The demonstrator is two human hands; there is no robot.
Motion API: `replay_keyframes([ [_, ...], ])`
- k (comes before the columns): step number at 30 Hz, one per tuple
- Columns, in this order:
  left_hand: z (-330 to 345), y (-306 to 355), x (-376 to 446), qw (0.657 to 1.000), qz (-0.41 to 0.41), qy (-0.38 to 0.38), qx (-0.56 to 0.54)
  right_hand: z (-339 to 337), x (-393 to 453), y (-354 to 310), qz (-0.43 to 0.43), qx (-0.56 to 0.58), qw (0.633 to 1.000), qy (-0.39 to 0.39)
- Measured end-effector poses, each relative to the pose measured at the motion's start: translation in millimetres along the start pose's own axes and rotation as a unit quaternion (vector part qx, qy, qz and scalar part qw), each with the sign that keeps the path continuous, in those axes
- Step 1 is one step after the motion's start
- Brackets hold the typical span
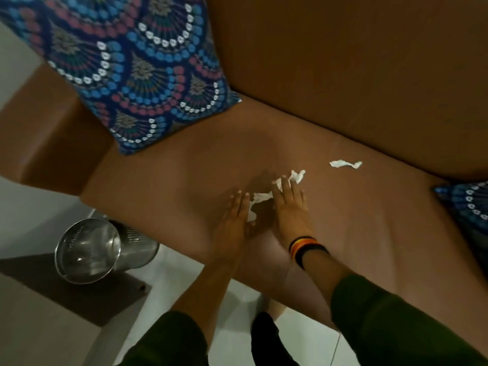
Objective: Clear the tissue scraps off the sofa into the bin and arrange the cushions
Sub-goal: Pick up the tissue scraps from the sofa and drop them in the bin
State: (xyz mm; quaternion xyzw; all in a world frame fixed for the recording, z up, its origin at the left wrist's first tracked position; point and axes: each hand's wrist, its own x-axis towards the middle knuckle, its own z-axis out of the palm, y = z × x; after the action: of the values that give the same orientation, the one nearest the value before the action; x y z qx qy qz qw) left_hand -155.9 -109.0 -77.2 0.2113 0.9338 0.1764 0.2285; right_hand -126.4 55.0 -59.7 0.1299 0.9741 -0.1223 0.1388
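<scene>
Brown sofa point(343, 75) fills the view, its seat spread wide under both arms, its right end cut off by the frame. A big patterned cushion point(126, 70) leans in the left corner against the armrest, its top running out of shot, and a second cushion point(467, 204) peeks in at the far right — only a corner of it shows. Down on the floor to the left sits the steel bin point(89, 252), tilted toward the camera, mouth open, its base hidden behind its own rim. Both hands are flat on the seat, fingers straight and spread, gripping nothing. The left hand point(232, 223) lies beside a crumpled scrap point(257, 200) that sits between the two hands and touches its fingers. The right hand point(289, 207), banded at the wrist, has its fingertips over a second scrap point(295, 177) — part of that one is covered, so its full shape is hard to make out. A third scrap point(344, 164) lies alone further right, near the backrest, well clear of both hands. Motion blur softens the edges throughout.
</scene>
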Motion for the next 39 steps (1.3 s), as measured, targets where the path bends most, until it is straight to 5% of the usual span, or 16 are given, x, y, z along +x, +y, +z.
replay_keyframes([
  [6, 17, 17, 4, 0.998, -0.036, 0.046, 0.023, 3, 42, 23, -0.163, -0.082, 0.983, -0.022],
  [12, -6, 21, -11, 0.993, -0.069, 0.062, 0.067, -3, 28, 14, -0.183, 0.000, 0.982, 0.051],
  [16, -30, 39, 1, 0.995, -0.075, 0.067, 0.000, -29, 13, 37, -0.105, 0.086, 0.981, 0.139],
  [20, -44, 82, 35, 0.999, 0.001, 0.047, -0.015, -56, 14, 85, 0.038, 0.157, 0.980, 0.113],
  [25, -22, 120, 87, 0.998, 0.051, -0.034, 0.027, -66, 54, 148, 0.149, 0.113, 0.978, 0.096],
  [28, -1, 126, 102, 0.983, 0.075, -0.080, 0.148, -57, 74, 173, 0.158, 0.021, 0.987, 0.032],
  [33, 12, 128, 100, 0.964, 0.102, -0.074, 0.233, -53, 89, 183, 0.185, 0.085, 0.978, -0.037],
  [36, 0, 122, 99, 0.959, 0.120, -0.090, 0.241, -56, 67, 170, 0.203, 0.138, 0.969, -0.036],
  [39, -22, 109, 85, 0.982, 0.053, -0.076, 0.167, -56, 31, 139, 0.170, 0.157, 0.972, -0.029],
])
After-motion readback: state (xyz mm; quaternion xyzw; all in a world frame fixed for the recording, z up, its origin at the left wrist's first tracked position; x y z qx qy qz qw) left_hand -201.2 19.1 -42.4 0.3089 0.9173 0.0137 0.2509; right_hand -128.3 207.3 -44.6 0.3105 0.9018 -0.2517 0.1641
